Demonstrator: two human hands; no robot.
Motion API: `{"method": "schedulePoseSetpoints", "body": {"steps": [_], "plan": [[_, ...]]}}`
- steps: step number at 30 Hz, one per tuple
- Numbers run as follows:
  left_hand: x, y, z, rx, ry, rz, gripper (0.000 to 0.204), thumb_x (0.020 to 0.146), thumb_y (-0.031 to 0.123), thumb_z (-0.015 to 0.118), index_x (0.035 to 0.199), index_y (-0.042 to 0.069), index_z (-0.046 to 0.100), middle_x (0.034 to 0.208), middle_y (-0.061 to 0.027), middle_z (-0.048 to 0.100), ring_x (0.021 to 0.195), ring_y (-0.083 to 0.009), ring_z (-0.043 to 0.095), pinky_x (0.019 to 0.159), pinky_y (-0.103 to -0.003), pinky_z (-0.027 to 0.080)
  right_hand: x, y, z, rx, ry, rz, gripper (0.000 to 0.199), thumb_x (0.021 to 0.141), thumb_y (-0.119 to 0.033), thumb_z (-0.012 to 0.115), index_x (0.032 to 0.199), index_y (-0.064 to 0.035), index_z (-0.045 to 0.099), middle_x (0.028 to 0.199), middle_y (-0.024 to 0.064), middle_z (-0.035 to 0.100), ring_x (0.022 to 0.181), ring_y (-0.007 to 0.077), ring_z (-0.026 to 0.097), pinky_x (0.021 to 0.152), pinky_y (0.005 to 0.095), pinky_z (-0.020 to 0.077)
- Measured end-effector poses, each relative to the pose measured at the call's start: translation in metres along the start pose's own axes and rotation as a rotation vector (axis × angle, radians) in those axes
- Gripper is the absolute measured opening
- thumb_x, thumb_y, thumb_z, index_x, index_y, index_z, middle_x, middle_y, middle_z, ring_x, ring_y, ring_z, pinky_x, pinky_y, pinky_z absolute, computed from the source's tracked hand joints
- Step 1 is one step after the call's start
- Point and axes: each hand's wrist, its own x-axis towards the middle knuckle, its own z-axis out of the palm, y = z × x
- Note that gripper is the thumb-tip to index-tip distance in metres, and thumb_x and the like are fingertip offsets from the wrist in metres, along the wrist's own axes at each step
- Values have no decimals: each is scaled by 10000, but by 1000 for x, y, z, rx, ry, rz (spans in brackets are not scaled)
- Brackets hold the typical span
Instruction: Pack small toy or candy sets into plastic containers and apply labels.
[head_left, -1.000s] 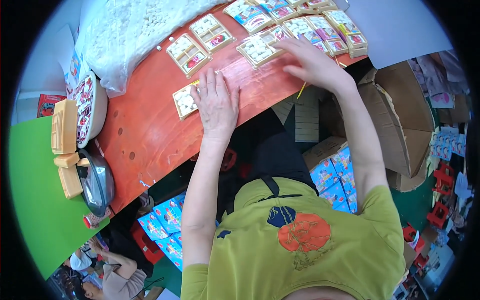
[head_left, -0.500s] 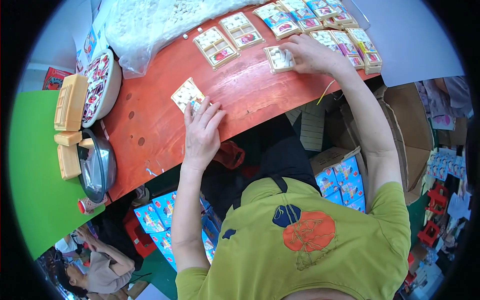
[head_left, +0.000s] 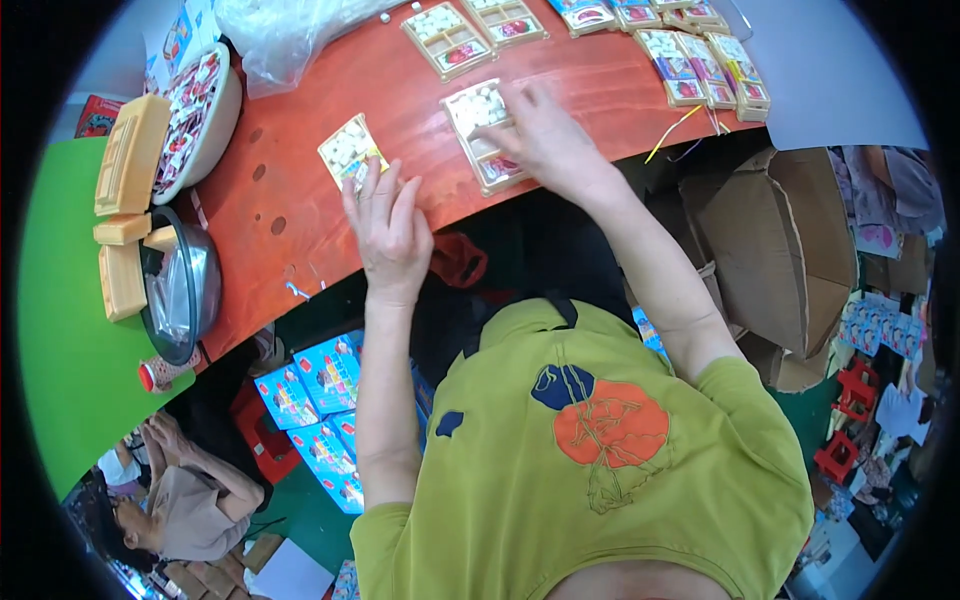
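Observation:
My left hand [head_left: 391, 235] rests at the near edge of a small cream tray [head_left: 349, 146] of white pieces. Its fingers are stretched and apart, with the tips on a yellow-and-blue printed part of that tray. My right hand [head_left: 556, 148] is over a longer cream tray [head_left: 488, 176] near the table's front edge. White pieces fill its far compartment, and a red printed picture shows in the near one. The right thumb lies across this tray's middle; the fingers, partly smeared by motion, reach to its far right side, spread from the thumb. I see nothing held between them.
Two similar trays [head_left: 448, 45] lie farther back on the red table [head_left: 275, 180], near a clear plastic bag [head_left: 285, 40]. Filled packs [head_left: 705, 75] stand in rows at the back right. A white basin [head_left: 222, 140] of small packets and a dark-rimmed bowl [head_left: 200, 290] flank the left side.
My right hand has moved left and nearer; a long tray now lies beneath it there. The left hand stays at its tray. The whole view has shifted, with the table's far side higher.

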Motion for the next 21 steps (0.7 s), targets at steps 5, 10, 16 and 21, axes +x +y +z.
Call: {"method": "schedulePoseSetpoints", "body": {"steps": [5,10,16,21], "plan": [[15,46,27,-289,54,-5,288,859,44,658,1143,-5,642,1296,-194,602,1282,-365,533,1131,-549,344,-4,27,-1,187,132,-63,316,979,-186,567,1236,-1,560,1152,220,583,1100,405,588,918,437,504],[10,56,55,-176,-44,40,369,895,146,667,1205,-50,624,1318,-230,576,1289,-402,510,1103,-559,355,-15,9,16,70,77,-9,216,942,-138,600,1123,-20,612,1080,186,599,957,393,625,787,465,529],[20,54,40,-85,-112,78,393,864,210,715,1176,-17,645,1266,-225,589,1247,-360,529,1098,-556,338,54,37,2,88,205,-27,294,926,-241,656,1154,-56,652,1161,172,623,1085,381,612,875,448,522],[39,59,34,-101,-119,51,348,839,233,741,1087,2,659,1271,-208,569,1213,-334,534,1072,-555,342,155,69,21,-217,344,31,502,934,-412,643,1345,-130,589,1349,149,551,1255,370,527,1001,507,450]]}}
